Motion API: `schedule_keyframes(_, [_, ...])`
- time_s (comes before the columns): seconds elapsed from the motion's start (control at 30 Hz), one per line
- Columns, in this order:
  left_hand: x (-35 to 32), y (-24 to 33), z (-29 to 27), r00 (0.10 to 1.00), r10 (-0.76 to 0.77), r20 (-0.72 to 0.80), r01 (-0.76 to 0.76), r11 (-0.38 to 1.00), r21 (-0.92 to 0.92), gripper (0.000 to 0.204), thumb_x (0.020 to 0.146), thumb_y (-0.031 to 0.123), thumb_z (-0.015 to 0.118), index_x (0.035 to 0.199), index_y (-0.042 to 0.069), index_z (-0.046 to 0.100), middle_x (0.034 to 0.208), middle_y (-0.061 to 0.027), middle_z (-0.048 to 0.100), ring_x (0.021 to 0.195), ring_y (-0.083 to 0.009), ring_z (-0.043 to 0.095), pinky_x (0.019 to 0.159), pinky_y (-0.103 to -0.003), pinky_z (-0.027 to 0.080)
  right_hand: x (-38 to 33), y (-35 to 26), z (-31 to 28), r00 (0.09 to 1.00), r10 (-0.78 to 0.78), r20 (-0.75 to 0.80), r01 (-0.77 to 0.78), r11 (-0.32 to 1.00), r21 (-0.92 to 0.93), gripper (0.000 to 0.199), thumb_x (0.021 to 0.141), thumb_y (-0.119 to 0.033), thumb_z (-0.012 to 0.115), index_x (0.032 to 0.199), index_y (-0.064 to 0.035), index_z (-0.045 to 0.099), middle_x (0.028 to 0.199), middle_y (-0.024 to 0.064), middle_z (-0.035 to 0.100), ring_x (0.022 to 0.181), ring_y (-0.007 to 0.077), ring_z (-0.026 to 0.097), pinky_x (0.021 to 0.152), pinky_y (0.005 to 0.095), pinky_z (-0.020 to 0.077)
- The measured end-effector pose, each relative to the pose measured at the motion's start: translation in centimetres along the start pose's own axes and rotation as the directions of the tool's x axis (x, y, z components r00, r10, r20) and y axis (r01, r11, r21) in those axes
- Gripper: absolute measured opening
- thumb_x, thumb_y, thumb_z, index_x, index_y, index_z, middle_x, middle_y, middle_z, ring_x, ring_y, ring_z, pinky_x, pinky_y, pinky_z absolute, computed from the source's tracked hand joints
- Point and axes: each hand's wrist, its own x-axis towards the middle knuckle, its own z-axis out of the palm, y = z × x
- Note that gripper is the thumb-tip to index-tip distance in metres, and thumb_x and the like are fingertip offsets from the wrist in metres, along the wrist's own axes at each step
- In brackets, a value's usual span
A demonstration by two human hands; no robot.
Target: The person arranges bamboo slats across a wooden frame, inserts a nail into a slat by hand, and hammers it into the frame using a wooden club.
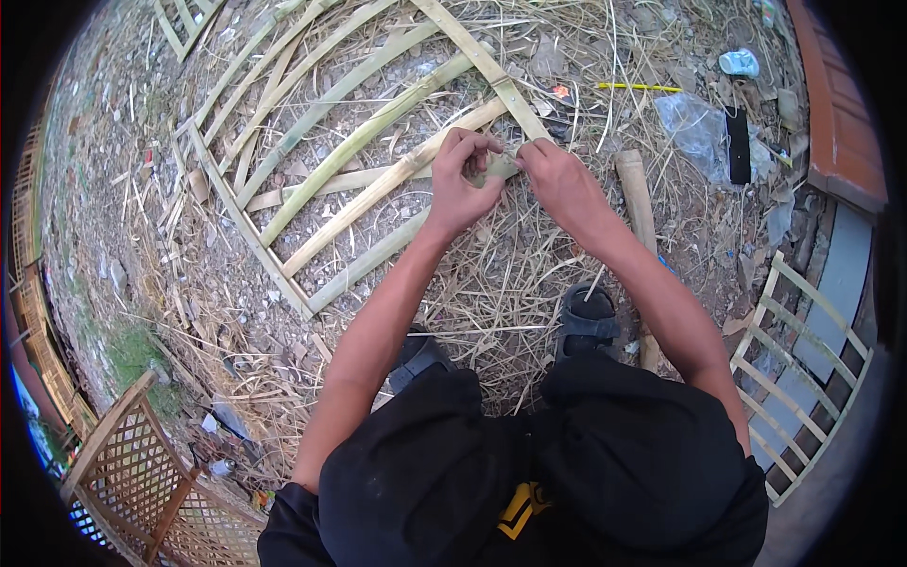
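A lattice frame of split bamboo slats (364, 148) lies on the ground ahead of me. Its nearest slat (370, 263) runs behind my left forearm toward the corner where both hands meet. My left hand (461, 180) is curled there, thumb and fingers closed about the greenish slat end (501, 168). Right beside it, my right hand (564, 189) pinches at the same corner, against the lower end of the frame's right-hand slat (491, 76). Whatever sits between the right fingertips is hidden.
A thick wooden stick (637, 194) lies right of my hands. Beyond it are a yellow strip (639, 87), clear plastic (690, 132) and a black strap (738, 146). A smaller slatted frame (803, 378) leans at the right, a woven lattice panel (132, 454) at lower left. Straw and shavings litter the ground.
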Motion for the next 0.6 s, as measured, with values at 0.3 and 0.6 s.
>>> schedule_keyframes(0.3, [0.2,-0.8,0.1,0.971,-0.23,-0.067,0.208,0.948,-0.242,0.023,0.077,-0.003,0.064,0.098,-0.002,0.074,0.093,-0.0029,0.059,0.071,-0.0072,0.053,0.063,-0.022,0.044,0.9,-1.0,-0.7,0.997,0.021,0.07,-0.02,1.0,-0.017,0.012,0.094,-0.002,0.053,0.102,0.0035,0.06,0.1,0.0238,0.065,0.089,0.0439,0.069,0.076,0.0515,0.0573])
schedule_keyframes(0.6, [0.3,-0.2,0.0,0.984,-0.13,0.12,0.126,0.991,0.04,0.023,0.077,-0.002,0.074,0.1,-0.003,0.074,0.087,-0.0065,0.069,0.073,-0.0094,0.061,0.065,-0.022,0.046,1.0,-1.4,-0.3,1.0,0.004,0.028,-0.006,0.996,0.086,0.015,0.098,-0.011,0.059,0.1,0.003,0.064,0.096,0.0223,0.066,0.087,0.0444,0.068,0.075,0.0517,0.056])
